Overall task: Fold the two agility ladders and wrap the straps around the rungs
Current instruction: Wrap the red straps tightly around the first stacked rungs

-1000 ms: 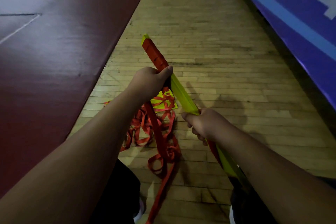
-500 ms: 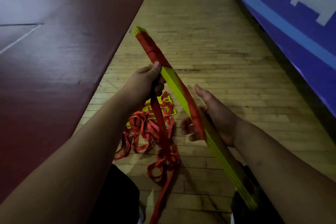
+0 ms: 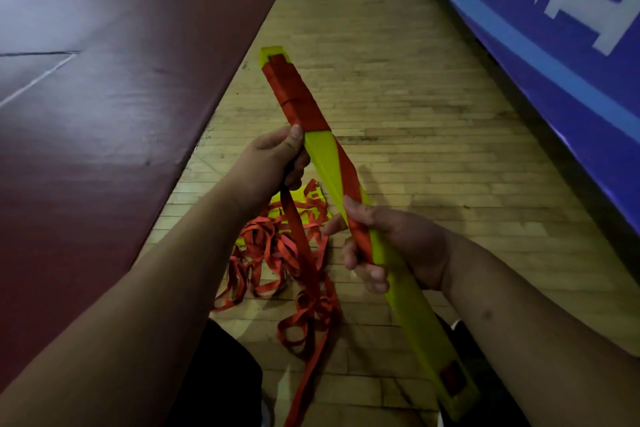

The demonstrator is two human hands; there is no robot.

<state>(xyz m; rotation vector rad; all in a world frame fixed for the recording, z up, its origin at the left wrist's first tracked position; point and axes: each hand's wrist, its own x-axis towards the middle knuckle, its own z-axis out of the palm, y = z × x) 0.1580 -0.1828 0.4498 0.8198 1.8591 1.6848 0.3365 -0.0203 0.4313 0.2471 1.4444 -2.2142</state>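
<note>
A stacked bundle of yellow ladder rungs [image 3: 408, 305] slants from upper left to lower right in front of me. Its far end is wound tight with red strap [image 3: 294, 94]. One strap turn crosses the yellow diagonally down to my right hand [image 3: 391, 246], which grips the bundle's middle with that turn under the fingers. My left hand [image 3: 273, 159] holds the bundle just below the wound part, thumb on its edge, with the loose strap [image 3: 298, 239] hanging down from it. The second ladder [image 3: 277, 239] lies on the floor below as a tangled heap of red strap over yellow rungs.
I am over a strip of wooden floor [image 3: 415, 114]. A dark red mat [image 3: 104, 114] borders it on the left and a blue banner with white lettering [image 3: 571, 45] slants along the right. Dark clothing on my legs [image 3: 214, 385] fills the bottom.
The bundle has tilted up and turned. My right hand went from an open palm behind the rungs to a closed grip on them. One more strap turn lies diagonally across the yellow.
</note>
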